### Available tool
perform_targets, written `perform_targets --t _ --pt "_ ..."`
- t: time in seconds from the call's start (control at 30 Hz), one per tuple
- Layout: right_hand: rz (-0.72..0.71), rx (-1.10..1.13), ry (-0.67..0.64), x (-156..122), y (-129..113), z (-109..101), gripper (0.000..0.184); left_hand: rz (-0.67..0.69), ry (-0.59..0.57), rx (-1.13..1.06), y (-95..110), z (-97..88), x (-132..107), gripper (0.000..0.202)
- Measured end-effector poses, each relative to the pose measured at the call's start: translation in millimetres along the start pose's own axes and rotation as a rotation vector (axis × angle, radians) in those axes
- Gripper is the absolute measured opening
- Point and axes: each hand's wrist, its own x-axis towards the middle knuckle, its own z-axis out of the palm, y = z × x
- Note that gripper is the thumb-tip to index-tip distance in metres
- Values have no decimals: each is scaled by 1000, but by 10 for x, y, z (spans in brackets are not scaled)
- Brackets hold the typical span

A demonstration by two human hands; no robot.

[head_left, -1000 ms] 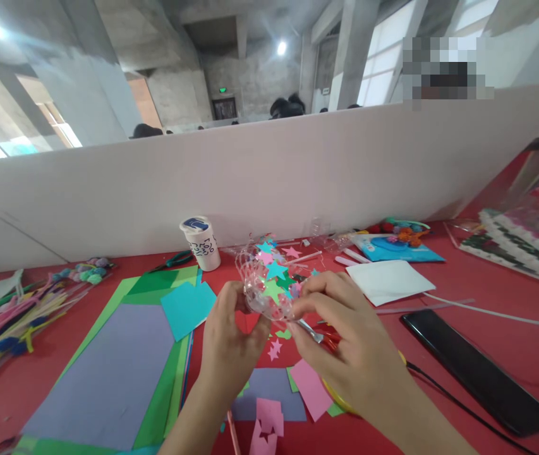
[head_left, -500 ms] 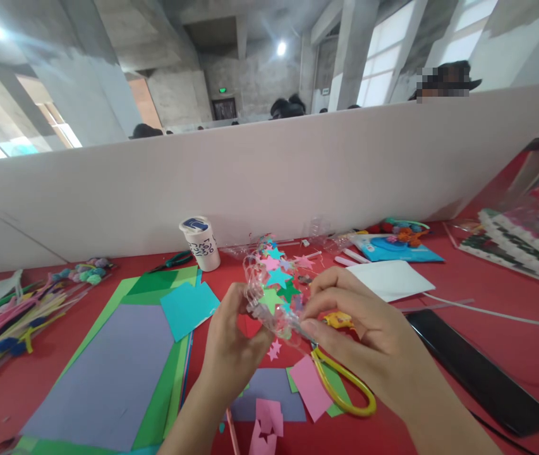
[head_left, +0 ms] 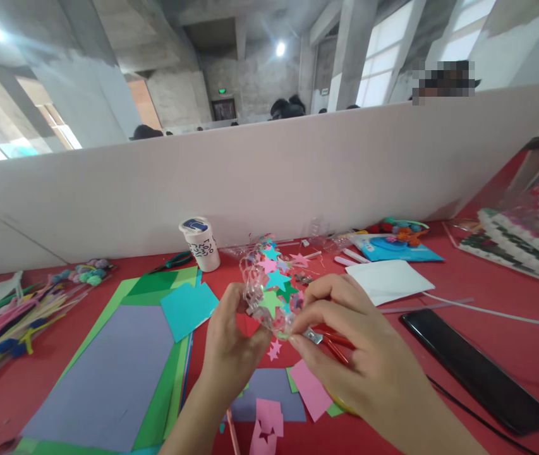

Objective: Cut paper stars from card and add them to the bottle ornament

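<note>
Between both hands, above the red table (head_left: 487,284), sits a crumpled clear plastic piece (head_left: 269,297) covered with paper stars in pink, teal and green. My left hand (head_left: 229,344) grips its left edge, fingers curled. From the right, my right hand (head_left: 345,341) pinches its lower edge with thumb and forefinger. Under that hand lie scissors (head_left: 328,341) with red blades and a yellow handle, mostly hidden. Loose pink stars and pink paper scraps (head_left: 309,388) lie on the table below the hands.
Stacked green, purple and teal paper sheets (head_left: 122,360) lie at left, pipe cleaners and pompoms (head_left: 18,309) beyond them. A white cup (head_left: 200,243) stands by the white partition (head_left: 269,177). White paper (head_left: 390,281), a black phone (head_left: 478,370) with cable and a blue craft card (head_left: 399,246) lie right.
My right hand has dropped back over the scissors, hiding the yellow handle again. The starred plastic has tilted slightly between the hands. Nothing else has shifted.
</note>
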Motion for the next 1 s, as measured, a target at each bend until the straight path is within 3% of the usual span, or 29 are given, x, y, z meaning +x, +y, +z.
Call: perform_targets --t 0.13,0.23,0.3,0.43,0.5,0.8,0.9,1.0 --pt "142 133 -83 12 61 -106 16 44 -166 5 44 12 4 19" --pt "137 115 -97 16 117 -165 15 14 -234 -38 62 18 -5 16" --pt "88 58 -38 17 138 -167 14 -26 -238 -69 79 18 -16 14" --pt "-61 -82 203 18 136 -113 17 -116 -244 -161 131 11 -28 14" --pt "-85 -80 244 18 129 -87 19 -167 -269 -225 149 10 -23 14" --pt "150 119 138 52 174 -67 11 -247 -345 -304 65 27 14 24" --pt "141 122 131 61 170 -78 8 -246 -305 -386 38 39 31 27" --pt "86 56 289 45 140 -91 9 -261 -139 -484 28 38 54 21"
